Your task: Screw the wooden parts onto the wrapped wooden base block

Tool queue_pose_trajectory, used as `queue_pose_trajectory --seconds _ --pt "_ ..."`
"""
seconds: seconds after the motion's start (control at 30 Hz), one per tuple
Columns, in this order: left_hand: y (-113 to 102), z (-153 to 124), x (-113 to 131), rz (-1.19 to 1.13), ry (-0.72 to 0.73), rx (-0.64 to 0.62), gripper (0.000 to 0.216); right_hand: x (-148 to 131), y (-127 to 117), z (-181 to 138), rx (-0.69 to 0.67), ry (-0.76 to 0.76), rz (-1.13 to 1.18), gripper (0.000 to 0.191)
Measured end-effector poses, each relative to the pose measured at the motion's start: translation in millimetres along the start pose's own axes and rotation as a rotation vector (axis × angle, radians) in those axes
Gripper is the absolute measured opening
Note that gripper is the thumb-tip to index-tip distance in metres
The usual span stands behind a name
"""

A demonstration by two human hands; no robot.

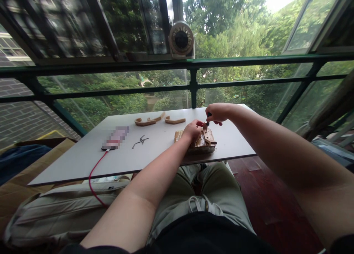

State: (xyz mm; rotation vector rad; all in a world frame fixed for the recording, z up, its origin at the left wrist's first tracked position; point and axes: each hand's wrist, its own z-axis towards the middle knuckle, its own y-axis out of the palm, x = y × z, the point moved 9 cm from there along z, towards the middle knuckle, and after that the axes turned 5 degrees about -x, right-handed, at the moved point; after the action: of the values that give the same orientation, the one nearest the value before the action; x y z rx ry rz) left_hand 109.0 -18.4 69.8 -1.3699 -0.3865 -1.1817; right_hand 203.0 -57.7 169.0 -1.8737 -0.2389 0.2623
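My right hand (217,112) is closed around the dark handle of what looks like a screwdriver (208,123), held upright. Its thin tip points down at a light wooden piece (209,139) with dark holes in it. That piece lies on a low brown block (203,149) with a shiny, tape-like surface, near the table's front edge. My left hand (193,130) rests over the block, fingers bent against the upper end of the wooden piece beside the screwdriver. The fingertips are small in view and partly hidden.
On the white table (163,154) lie curved wooden pieces (145,122), several thin dark metal rods (140,140) and a phone (116,138) with a red cable (92,176). A round fan (181,40) stands by the green railing (132,91). A bag (61,209) sits lower left.
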Motion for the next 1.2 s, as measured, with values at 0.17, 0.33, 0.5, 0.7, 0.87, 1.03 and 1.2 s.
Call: queue_pose_trajectory --seconds 0.17,0.33,0.5,0.7,0.87,1.03,1.2 --pt "1 2 -2 0.001 0.007 -0.020 0.028 3 0 9 -0.065 0.100 -0.118 0.033" --pt "-1 1 -1 0.036 -0.010 -0.005 0.028 19 6 24 -0.143 0.192 -0.134 0.046" --pt "-4 -4 7 0.061 0.004 -0.011 0.026 27 7 26 -0.171 0.270 -0.086 0.046" --pt "-6 -5 9 0.080 -0.001 0.004 0.024 27 7 24 -0.133 0.296 -0.035 0.045" --pt "-5 -4 9 0.073 0.001 0.000 0.023 46 18 24 -0.155 0.335 0.063 0.053" --pt "-7 -6 10 0.079 -0.015 0.000 0.024 47 21 24 -0.156 0.319 0.127 0.055" --pt "-7 -7 11 0.073 -0.033 -0.007 0.025 34 14 20 -0.101 0.292 0.026 0.052"
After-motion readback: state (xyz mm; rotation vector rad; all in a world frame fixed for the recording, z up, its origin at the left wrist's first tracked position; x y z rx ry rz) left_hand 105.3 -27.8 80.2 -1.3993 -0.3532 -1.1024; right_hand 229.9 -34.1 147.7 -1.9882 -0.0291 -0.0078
